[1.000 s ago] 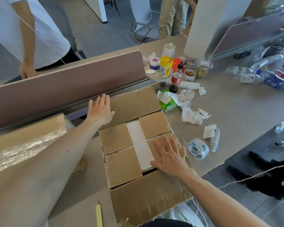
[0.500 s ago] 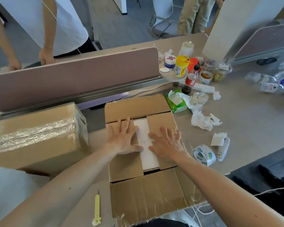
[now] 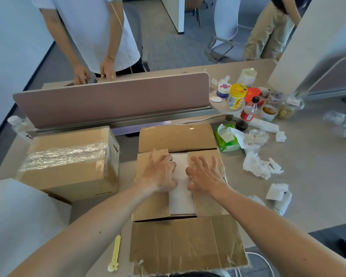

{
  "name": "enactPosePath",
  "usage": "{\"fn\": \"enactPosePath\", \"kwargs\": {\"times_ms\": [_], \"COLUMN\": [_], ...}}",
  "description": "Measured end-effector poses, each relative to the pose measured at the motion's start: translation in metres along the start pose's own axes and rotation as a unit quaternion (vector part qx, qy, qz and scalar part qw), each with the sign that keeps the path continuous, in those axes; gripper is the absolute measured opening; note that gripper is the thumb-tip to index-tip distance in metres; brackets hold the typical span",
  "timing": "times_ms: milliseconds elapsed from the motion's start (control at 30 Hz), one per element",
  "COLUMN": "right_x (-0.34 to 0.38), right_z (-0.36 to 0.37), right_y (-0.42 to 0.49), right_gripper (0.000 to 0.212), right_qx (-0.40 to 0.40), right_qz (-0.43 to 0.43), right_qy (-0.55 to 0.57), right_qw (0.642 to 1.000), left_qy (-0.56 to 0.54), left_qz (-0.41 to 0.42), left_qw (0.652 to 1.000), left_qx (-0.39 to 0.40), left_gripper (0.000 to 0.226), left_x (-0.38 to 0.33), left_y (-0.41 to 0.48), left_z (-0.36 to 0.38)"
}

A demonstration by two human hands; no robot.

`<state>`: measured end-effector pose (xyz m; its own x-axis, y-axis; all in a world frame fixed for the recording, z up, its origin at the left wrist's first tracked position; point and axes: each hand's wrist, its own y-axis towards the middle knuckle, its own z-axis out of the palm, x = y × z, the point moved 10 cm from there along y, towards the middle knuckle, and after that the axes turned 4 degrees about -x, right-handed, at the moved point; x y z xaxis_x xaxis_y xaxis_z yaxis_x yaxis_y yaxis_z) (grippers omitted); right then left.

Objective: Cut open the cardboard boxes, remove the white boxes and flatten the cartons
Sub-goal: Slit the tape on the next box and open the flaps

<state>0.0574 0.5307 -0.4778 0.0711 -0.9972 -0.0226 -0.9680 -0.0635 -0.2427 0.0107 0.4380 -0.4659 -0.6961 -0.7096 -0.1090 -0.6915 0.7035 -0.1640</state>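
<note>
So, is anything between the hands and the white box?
Yes: two inner flaps cover the white box, one under the left hand, one under the right hand; only its middle strip shows.

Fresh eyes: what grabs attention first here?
The left hand and right hand rest on the inner flaps of the open cardboard box at centre, a white box showing between them. A taped box sits to its left; jars and crumpled tissues clutter the table on the right.

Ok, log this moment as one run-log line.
carton: outer flaps open | left hand: on left inner flap | right hand: on right inner flap | white box: showing between flaps
</note>
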Motion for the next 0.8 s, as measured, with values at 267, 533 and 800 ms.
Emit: {"fn": "enactPosePath", "kwargs": {"times_ms": [267, 533, 800], "right_x": [-0.024, -0.107, -0.138], "right_z": [-0.069, -0.064, 0.026], "right_y": [-0.011, -0.033, -0.059], "right_gripper": [0.053, 0.043, 0.045], "right_qx": [-0.054, -0.023, 0.102], "right_qz": [-0.059, 0.026, 0.120], "right_qy": [-0.073, -0.083, 0.109], "right_qw": [0.994, 0.996, 0.982], "left_qy": [0.125, 0.124, -0.069], "left_qz": [-0.020, -0.117, -0.197], "left_qw": [0.992, 0.983, 0.972], "left_qx": [0.025, 0.065, 0.104], "left_gripper": [0.018, 0.008, 0.042], "left_x": [0.040, 0.114, 0.110], "left_y": [-0.019, -0.061, -0.082], "left_z": [-0.052, -0.058, 0.011]}}
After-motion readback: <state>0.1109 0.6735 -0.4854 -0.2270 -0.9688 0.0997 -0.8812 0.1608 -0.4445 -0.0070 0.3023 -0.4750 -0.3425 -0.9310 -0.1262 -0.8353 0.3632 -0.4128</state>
